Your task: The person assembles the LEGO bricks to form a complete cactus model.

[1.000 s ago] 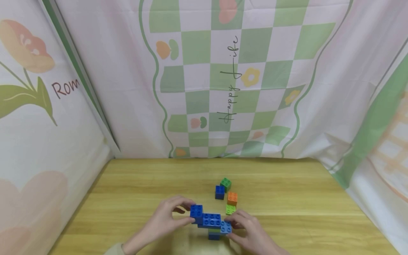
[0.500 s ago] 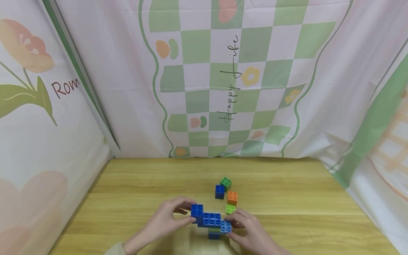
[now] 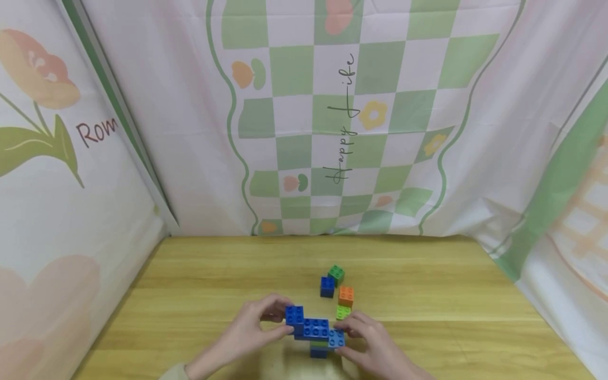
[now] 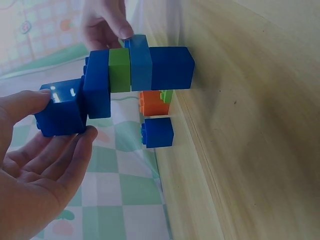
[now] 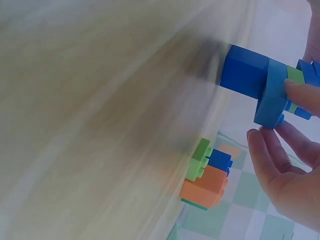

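Note:
A stack of toy building bricks stands on the wooden table, near the front middle. At its base is a dark blue brick (image 4: 172, 68), under a light blue brick (image 3: 336, 338), a thin lime green brick (image 4: 119, 70) and a longer dark blue brick (image 3: 315, 328). My left hand (image 3: 252, 324) pinches a square dark blue brick (image 3: 294, 316) between thumb and fingers, at the left end of the longer one and overlapping its studs in the head view. On the other side, my right hand (image 3: 375, 338) holds the light blue brick's jutting end by thumb and fingertips.
Behind the stack lie loose bricks: a green one (image 3: 336, 274), a blue one (image 3: 327, 286), an orange one (image 3: 346, 295) and a lime one (image 3: 343, 312) partly behind my right hand. A printed curtain (image 3: 290, 116) hangs at the table's (image 3: 214, 269) back edge.
My left hand has shifted slightly right with the square blue brick, bringing it further over the long brick's left end. The right hand keeps its hold in the same place.

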A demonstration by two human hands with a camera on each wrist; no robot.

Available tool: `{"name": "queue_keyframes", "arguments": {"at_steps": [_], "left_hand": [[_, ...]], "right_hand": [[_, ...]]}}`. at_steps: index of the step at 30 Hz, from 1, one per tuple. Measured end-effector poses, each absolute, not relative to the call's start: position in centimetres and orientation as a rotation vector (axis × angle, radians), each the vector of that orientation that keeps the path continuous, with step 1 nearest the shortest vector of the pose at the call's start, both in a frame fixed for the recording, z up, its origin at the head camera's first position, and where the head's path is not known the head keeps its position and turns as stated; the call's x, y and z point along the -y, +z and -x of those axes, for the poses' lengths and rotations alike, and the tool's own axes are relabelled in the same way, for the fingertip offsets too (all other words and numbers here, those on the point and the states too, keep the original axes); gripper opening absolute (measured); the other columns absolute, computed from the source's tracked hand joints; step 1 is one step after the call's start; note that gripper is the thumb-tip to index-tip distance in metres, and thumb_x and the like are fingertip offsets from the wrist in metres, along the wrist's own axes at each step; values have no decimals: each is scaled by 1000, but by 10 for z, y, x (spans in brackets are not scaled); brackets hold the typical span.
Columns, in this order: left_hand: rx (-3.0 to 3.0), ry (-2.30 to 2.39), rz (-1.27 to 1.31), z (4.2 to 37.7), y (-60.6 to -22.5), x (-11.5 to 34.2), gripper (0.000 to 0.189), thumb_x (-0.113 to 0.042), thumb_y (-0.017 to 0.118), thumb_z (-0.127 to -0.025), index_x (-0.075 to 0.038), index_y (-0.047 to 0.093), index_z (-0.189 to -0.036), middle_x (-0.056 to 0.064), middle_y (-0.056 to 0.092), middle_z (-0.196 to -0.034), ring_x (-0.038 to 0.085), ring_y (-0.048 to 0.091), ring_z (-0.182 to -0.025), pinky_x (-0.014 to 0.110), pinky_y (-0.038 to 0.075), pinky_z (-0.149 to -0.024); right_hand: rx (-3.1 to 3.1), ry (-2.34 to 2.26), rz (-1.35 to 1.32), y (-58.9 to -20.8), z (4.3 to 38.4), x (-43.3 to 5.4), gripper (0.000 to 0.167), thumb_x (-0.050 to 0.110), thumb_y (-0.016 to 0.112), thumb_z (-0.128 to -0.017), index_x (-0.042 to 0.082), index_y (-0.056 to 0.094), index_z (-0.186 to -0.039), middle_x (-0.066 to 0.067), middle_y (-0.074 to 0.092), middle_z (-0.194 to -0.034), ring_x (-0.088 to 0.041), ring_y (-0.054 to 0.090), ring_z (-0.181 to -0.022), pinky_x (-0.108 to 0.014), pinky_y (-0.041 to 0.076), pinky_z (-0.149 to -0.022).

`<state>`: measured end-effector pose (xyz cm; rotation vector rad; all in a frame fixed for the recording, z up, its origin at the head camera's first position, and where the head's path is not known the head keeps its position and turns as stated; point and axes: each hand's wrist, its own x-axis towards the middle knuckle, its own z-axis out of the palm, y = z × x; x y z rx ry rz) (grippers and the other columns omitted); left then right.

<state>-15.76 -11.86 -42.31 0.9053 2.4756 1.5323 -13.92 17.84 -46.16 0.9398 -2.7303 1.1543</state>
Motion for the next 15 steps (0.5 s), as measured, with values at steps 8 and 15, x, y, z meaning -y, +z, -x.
{"name": "queue_keyframes", "arguments": {"at_steps": [8, 15], "left_hand": [[-2478, 1545, -901, 157, -423, 119, 34, -29, 73, -90, -12, 63, -118, 9, 74, -110, 12, 71, -95, 23, 60, -85], [-2456, 1554, -893, 157, -423, 119, 34, -31, 72, -90, -13, 63, -118, 9, 74, -112, 11, 71, -96, 20, 59, -85]], "right_hand": [[2605, 1124, -951, -455, 141, -170, 31, 33, 73, -89, 17, 68, -114, 2, 67, -104, -5, 65, -92, -26, 61, -75], [2563, 1140, -975, -447, 143, -163, 30, 34, 71, -90, 18, 67, -115, 1, 67, -105, -11, 67, -93, -27, 62, -75]]}}
